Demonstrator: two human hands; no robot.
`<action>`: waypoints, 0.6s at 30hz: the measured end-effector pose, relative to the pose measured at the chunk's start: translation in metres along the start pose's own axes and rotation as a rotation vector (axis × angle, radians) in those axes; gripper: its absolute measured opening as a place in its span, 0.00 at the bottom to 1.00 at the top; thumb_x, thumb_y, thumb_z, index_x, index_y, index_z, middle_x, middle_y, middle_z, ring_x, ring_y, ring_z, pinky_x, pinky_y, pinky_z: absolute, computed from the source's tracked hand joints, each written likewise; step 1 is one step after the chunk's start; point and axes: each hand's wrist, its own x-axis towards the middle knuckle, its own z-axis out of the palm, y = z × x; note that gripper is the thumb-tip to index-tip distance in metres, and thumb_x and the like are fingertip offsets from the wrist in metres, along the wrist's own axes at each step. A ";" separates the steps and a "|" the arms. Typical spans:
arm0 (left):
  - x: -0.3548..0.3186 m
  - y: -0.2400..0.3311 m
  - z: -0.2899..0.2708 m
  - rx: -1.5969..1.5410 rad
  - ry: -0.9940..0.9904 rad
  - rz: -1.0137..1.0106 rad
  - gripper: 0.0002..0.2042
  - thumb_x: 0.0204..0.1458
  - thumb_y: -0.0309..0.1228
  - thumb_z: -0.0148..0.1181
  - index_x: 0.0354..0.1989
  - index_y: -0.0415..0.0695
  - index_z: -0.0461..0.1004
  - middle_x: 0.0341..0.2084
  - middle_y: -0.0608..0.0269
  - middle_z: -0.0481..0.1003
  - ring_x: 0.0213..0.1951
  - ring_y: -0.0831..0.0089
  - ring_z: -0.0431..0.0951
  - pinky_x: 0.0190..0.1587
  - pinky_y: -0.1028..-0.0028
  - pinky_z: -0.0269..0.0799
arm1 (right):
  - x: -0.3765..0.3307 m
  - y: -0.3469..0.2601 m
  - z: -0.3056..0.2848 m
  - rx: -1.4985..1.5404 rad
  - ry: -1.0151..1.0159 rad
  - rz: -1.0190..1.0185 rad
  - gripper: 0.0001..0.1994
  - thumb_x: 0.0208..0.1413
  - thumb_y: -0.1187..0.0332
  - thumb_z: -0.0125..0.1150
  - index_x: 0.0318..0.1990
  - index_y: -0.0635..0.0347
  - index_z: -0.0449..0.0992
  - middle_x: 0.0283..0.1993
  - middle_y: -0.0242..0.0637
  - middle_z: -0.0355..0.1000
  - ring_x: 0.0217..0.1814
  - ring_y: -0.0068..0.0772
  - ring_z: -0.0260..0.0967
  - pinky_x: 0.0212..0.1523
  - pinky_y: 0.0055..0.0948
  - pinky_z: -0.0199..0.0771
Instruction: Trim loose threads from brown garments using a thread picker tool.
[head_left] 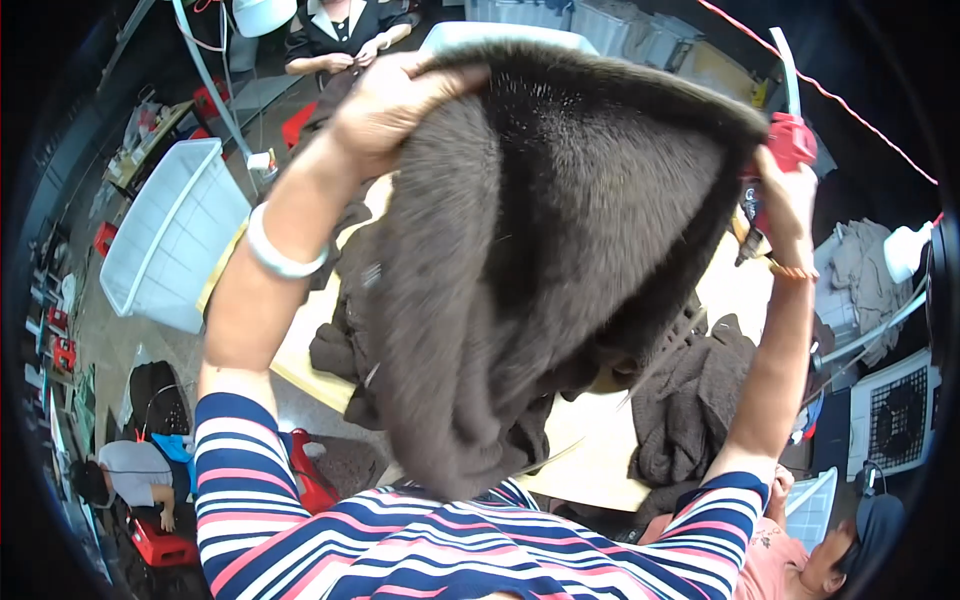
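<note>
A dark brown furry garment (600,170) hangs raised and spread in front of me, its folds hanging down over the table. My left hand (385,110) is closed on its upper left edge. Its upper right corner is gripped in my right hand (787,195), the fingers partly hidden behind the fabric. Just above that hand, a red device (791,142) is fixed at the lower end of a pale pole. I cannot tell whether my hand touches it. More dark brown knitted garments (690,400) lie on the pale yellow table (590,480) underneath.
A white plastic bin (165,235) stands to the left, and another bin with grey fabric (860,270) is at the right. People work nearby: a dark-clad person (345,35) at the far side, a person (135,480) seated lower left, and a pink-clad person (790,545) lower right.
</note>
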 end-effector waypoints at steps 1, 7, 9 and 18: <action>0.005 -0.033 -0.003 0.076 -0.002 -0.031 0.18 0.51 0.34 0.66 0.47 0.35 0.76 0.37 0.64 0.78 0.38 0.75 0.77 0.42 0.77 0.73 | 0.010 0.031 0.019 -0.075 -0.018 0.010 0.11 0.54 0.63 0.62 0.28 0.62 0.75 0.22 0.28 0.71 0.21 0.18 0.64 0.24 0.22 0.62; -0.058 -0.217 -0.040 -0.043 0.039 -0.986 0.07 0.52 0.29 0.63 0.38 0.46 0.74 0.27 0.66 0.75 0.30 0.74 0.78 0.33 0.73 0.78 | -0.047 0.116 0.137 -0.197 -0.400 0.259 0.10 0.50 0.65 0.59 0.35 0.63 0.72 0.26 0.48 0.74 0.27 0.44 0.75 0.32 0.37 0.73; -0.086 -0.232 -0.039 -0.103 0.047 -1.049 0.11 0.55 0.35 0.61 0.44 0.44 0.73 0.33 0.61 0.75 0.35 0.71 0.77 0.36 0.73 0.77 | -0.100 0.103 0.143 -0.268 -0.475 0.113 0.12 0.52 0.62 0.60 0.38 0.60 0.71 0.31 0.50 0.74 0.35 0.53 0.74 0.37 0.43 0.73; -0.043 -0.253 -0.041 -0.386 0.039 -1.041 0.12 0.54 0.40 0.62 0.39 0.44 0.74 0.30 0.64 0.78 0.31 0.75 0.76 0.34 0.75 0.74 | -0.183 -0.009 0.123 -0.378 -0.757 0.322 0.12 0.55 0.60 0.60 0.41 0.57 0.72 0.33 0.52 0.74 0.39 0.58 0.73 0.40 0.45 0.72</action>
